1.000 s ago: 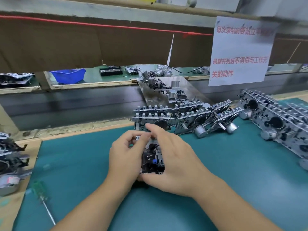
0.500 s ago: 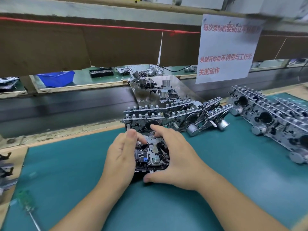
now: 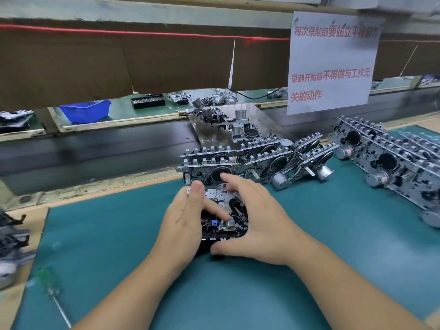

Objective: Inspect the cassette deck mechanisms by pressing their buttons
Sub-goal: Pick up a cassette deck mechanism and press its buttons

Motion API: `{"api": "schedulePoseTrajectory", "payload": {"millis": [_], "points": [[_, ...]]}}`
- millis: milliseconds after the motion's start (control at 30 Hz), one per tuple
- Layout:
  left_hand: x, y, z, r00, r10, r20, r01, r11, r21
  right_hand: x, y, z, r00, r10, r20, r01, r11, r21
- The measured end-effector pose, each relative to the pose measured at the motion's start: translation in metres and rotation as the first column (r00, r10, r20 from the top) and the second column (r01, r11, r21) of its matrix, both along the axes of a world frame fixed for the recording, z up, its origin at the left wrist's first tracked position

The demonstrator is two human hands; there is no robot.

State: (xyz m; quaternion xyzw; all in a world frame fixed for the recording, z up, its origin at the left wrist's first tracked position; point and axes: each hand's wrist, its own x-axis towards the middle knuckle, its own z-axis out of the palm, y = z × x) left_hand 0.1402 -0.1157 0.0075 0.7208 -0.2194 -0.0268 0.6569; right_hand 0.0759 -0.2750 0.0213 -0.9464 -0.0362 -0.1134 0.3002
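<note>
A cassette deck mechanism [image 3: 227, 215], metal plate with black parts and a small blue piece, lies face up on the green mat [image 3: 107, 246]. My left hand [image 3: 183, 222] grips its left side, the thumb laid across the top of the mechanism and the index finger up at its far left corner. My right hand [image 3: 259, 220] grips the right side, thumb under the near edge and fingers reaching over the far edge, where the buttons are hidden. Just behind stands a row of more mechanisms [image 3: 240, 163].
A second row of mechanisms [image 3: 390, 160] lies at the right. More mechanisms [image 3: 12, 234] sit at the left edge, with a green-handled screwdriver [image 3: 51, 289] near them. Behind are a metal chute [image 3: 228, 120], a dark conveyor, a blue bin [image 3: 85, 110] and a paper sign [image 3: 331, 60].
The mechanism has been tilted down from upright to lie flatter on the mat. My left thumb now reaches across its top. The view has shifted slightly.
</note>
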Motion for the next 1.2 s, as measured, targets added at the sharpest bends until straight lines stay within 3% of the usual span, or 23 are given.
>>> {"api": "schedulePoseTrajectory", "payload": {"millis": [300, 433, 567, 767, 933, 1200], "points": [[0.004, 0.002, -0.003, 0.999, 0.037, 0.031, -0.039, 0.998, 0.041, 0.001, 0.002, -0.001, 1.0, -0.006, 0.004, 0.006, 1.0, -0.005], [0.001, 0.001, -0.002, 0.994, 0.079, 0.076, -0.078, 0.997, -0.021, 0.001, 0.001, 0.0, 1.0, 0.0, 0.001, 0.0, 1.0, -0.022], [0.004, 0.0, -0.003, 0.994, 0.093, -0.06, -0.097, 0.992, -0.076, 0.001, 0.001, 0.0, 1.0, 0.0, 0.011, 0.0, 1.0, -0.024], [0.003, -0.002, -0.004, 0.994, 0.086, -0.064, -0.088, 0.995, -0.039, 0.004, 0.003, 0.0, 0.998, -0.033, 0.054, 0.034, 0.999, -0.01], [0.008, -0.001, -0.008, 0.988, 0.153, -0.036, -0.152, 0.988, 0.013, 0.002, -0.002, 0.003, 0.995, 0.077, -0.057, -0.077, 0.997, -0.011], [0.014, 0.001, -0.014, 0.987, 0.151, -0.046, -0.152, 0.988, -0.016, 0.002, -0.004, 0.003, 1.0, 0.019, -0.012, -0.018, 1.0, 0.003]]}}
